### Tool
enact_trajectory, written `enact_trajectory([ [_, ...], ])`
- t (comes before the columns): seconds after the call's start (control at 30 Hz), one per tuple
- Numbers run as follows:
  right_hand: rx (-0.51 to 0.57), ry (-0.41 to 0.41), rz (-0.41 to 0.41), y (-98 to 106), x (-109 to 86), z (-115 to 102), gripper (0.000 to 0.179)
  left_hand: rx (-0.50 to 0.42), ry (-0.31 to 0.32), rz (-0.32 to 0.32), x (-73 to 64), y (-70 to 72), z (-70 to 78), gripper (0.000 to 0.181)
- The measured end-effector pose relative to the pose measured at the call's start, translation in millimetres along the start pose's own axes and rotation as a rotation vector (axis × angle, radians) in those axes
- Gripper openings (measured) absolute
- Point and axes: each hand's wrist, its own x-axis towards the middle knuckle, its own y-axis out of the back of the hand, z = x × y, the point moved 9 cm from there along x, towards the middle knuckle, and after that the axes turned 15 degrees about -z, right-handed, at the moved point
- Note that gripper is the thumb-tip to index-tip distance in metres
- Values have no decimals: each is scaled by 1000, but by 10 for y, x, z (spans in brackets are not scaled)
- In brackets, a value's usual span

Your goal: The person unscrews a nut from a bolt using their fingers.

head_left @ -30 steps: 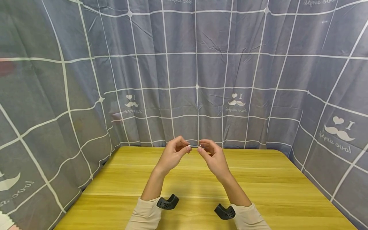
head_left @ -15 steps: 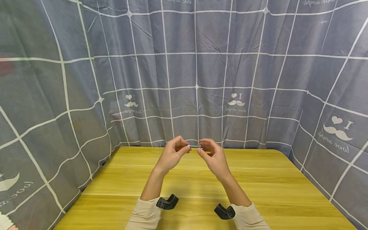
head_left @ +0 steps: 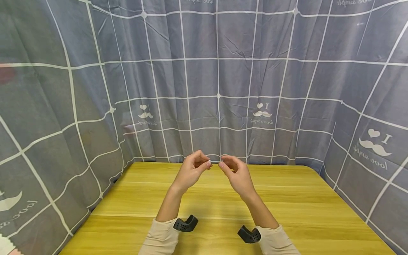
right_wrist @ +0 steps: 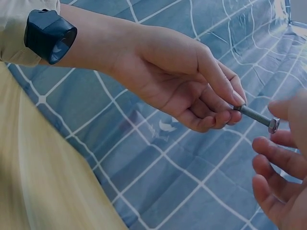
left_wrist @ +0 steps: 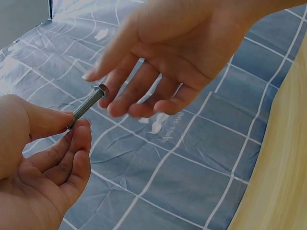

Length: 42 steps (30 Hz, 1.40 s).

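Between my two hands a metal hex-head bolt [left_wrist: 87, 105] is held up in the air, its threaded shank running from left to right. My left hand [head_left: 189, 171] pinches the bolt's threaded end between thumb and forefinger, covering the tip. In the left wrist view, the bolt's hex head [left_wrist: 101, 90] faces my right hand [head_left: 236, 175]. The right thumb [right_wrist: 280, 109] sits slightly off the head, with a small gap, while the forefinger lies right at its other side. The remaining right fingers are spread and loosely bent.
Below the hands lies a yellow wood-grain table [head_left: 204, 202]. Grey curtains [head_left: 220, 78] with white grid lines surround it at the back and sides. A black wrist device [head_left: 186, 224] sits at the left sleeve, another black device [head_left: 249, 234] at the right.
The right fingers have shifted slightly about the bolt's head, which showed more plainly half a second ago in the head view. The left hand and both forearms stay nearly in place.
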Motion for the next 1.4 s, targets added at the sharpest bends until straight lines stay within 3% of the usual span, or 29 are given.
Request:
enact_trajectory([
  [0.13,-15,29,17,15,-4,-16,19,4,2,0,3,-2,-15,5],
  [0.33,26,35,-3,-1,-4,-16,29,2,-6,4,1,6,-13,7],
  [0.57,13,49,12,11,3,-29,16,10,1,-4,5,8,-27,2],
  [0.67,13,65,-8,-8,5,-51,22,10,-3,-4,4,13,-29,3],
  [0.83,37,31,-20,-25,10,-18,36,6,-10,-8,3,11,-24,3],
  [1.07,5,42,7,-10,16,-27,18,8,-7,-2,-3,8,-25,3],
  [1.3,41,12,-7,-29,2,-28,32,1,-11,-6,2,4,-18,5],
  [1.4,44,-13,-6,-27,3,-1,28,3,-16,0,3,-1,-3,5],
])
